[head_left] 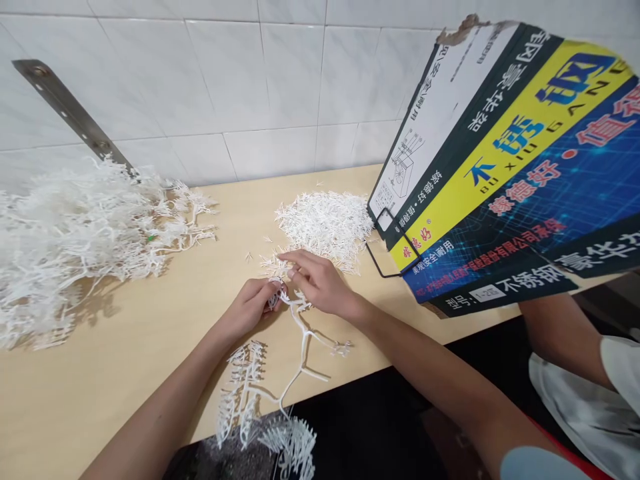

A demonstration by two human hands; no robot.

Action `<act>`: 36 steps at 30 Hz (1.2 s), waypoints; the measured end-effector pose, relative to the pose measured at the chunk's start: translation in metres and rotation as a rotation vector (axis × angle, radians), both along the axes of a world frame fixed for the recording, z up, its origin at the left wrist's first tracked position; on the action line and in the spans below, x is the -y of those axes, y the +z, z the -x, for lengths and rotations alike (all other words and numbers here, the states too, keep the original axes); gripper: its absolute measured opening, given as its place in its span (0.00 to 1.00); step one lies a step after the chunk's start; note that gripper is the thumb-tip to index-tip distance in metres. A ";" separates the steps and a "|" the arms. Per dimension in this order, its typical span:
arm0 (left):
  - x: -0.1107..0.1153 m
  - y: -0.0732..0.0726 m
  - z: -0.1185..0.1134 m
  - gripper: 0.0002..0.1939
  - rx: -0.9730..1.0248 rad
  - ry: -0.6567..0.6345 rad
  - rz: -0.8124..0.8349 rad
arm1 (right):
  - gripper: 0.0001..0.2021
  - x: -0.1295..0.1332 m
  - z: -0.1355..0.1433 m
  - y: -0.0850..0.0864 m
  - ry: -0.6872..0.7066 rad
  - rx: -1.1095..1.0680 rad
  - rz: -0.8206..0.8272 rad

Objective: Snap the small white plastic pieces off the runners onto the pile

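This is looking like a makeshift handwork corner, home or small workshop, I'm not able to tell which! Pale, veined tiles are covering the wall (280, 73), more kitchen than factory, with a metal bracket (75, 110) leaning against it. But the wood-toned table (125, 333) is serving as a bench: branching white pieces (80, 240) are piling up left, small white bits (325, 227) are heaping behind, and a printed carton (500, 173) is looming right.
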State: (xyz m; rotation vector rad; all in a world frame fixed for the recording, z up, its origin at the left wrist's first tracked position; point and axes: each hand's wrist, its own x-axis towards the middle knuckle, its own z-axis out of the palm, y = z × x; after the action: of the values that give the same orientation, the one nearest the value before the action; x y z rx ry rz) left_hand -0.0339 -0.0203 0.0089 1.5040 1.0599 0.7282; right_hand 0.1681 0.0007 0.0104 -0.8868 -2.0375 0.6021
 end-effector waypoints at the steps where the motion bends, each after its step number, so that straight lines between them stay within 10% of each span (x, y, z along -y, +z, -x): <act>1: 0.000 -0.001 0.000 0.25 -0.003 0.018 -0.013 | 0.13 0.002 0.001 0.001 0.023 0.003 -0.005; 36: -0.006 -0.002 0.008 0.22 -0.280 -0.067 -0.300 | 0.05 0.008 0.008 -0.009 -0.035 0.263 -0.133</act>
State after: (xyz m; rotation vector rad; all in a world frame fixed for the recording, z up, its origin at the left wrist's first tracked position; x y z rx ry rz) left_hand -0.0423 -0.0147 0.0066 1.9334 1.1364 0.6630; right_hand 0.1599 -0.0070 0.0013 -0.9604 -2.2612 0.3389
